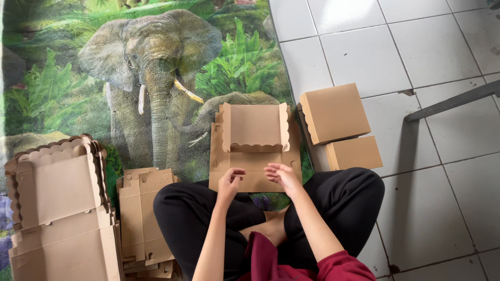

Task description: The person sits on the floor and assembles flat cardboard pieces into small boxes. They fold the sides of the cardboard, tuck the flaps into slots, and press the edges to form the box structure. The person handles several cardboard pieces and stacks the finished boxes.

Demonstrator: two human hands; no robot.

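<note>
A brown cardboard box blank (254, 151) lies on the mat in front of my crossed legs, its far half folded up into a shallow tray with scalloped side flaps. My left hand (230, 181) pinches the near flap of this blank on the left. My right hand (281, 174) grips the same near flap on the right, fingers curled over the edge. Both hands touch the cardboard close together.
A tall stack of flat scalloped blanks (57, 208) sits at the left, with a smaller pile of flat blanks (143, 218) beside my left knee. Two folded closed boxes (336, 112) (355, 152) rest on the white tiled floor at the right. A grey metal bar (453, 101) crosses the far right. An elephant-print mat (151, 67) covers the floor.
</note>
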